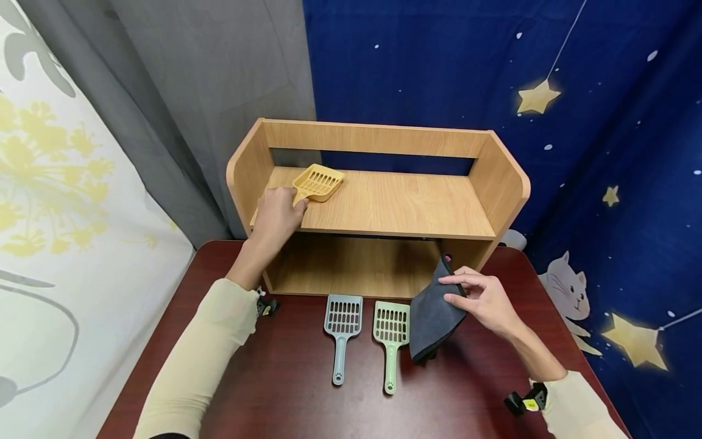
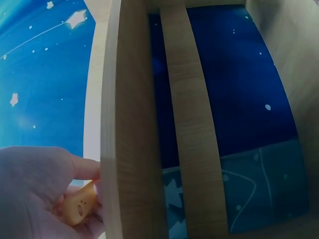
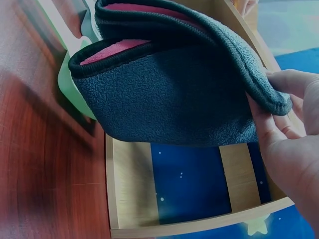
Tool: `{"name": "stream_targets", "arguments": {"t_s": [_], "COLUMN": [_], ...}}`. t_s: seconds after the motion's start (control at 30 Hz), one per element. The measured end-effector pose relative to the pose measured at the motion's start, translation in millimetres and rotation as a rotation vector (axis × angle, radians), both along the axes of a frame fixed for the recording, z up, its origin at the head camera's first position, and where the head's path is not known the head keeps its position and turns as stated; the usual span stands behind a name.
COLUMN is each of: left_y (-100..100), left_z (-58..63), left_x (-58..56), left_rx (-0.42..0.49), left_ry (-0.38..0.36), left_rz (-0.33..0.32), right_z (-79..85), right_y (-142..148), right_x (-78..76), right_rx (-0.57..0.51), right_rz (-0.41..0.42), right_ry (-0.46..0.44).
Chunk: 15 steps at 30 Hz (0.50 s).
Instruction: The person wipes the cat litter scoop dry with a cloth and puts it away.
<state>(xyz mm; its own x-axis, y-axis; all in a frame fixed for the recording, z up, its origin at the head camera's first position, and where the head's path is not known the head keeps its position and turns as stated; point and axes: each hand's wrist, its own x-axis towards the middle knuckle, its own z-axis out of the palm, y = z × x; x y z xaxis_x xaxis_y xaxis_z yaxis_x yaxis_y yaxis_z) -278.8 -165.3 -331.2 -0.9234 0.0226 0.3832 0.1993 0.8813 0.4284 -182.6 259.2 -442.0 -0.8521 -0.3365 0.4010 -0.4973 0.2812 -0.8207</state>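
While gripping a yellow litter scoop [image 1: 325, 185] by its handle in the curled fingers of the left hand [image 1: 278, 214], pinches a dark grey cloth [image 1: 436, 314] by its edge between thumb and fingers of the right hand [image 1: 485, 300]. Holds the scoop at the left end of the upper shelf [image 1: 395, 201] of a wooden shelf unit [image 1: 378, 137], slotted bowl pointing back and to the right; cannot tell whether touching the board. Shows the handle's pierced tip poking out from the palm in the left wrist view. Dangles the cloth before the right end of the lower compartment [image 1: 351, 265], just beside a green litter scoop [image 1: 392, 323], with black trim and pink lining visible in the right wrist view. Has a blue-grey litter scoop [image 1: 343, 323] and the green one laid side by side, slightly apart, on the dark red surface [image 1: 274, 378], handles toward the camera. Works before a grey curtain [image 1: 219, 79] and a navy curtain [image 1: 439, 67] printed with stars.
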Motion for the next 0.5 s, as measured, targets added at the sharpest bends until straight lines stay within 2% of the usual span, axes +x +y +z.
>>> {"name": "stream_targets", "arguments": {"t_s": [0.07,0.23,0.4,0.5], "left_y": [3.5,16.1,27.2,30.6], "left_z": [-0.4,1.5,3.5,2.5], "left_x": [-3.5,-8.9,-7.6,-5.6], "left_rx": [-0.009,0.045,0.071,0.064], "left_ry": [-0.008,-0.055,-0.085,-0.068], "left_rz": [0.019,0.041,0.039,0.036], "right_z": [-1.9,-6.4,-8.5,-7.9], "right_y": [0.9,1.3,-0.6,-2.1], "right_x": [-0.6,-1.5,-2.5,-2.4], "right_rx": [0.0,0.005,0.006,-0.003], "right_rz": [-0.006,-0.007,0.002,0.001], "right_ry": [0.001,0.004,-0.001,-0.011]}}
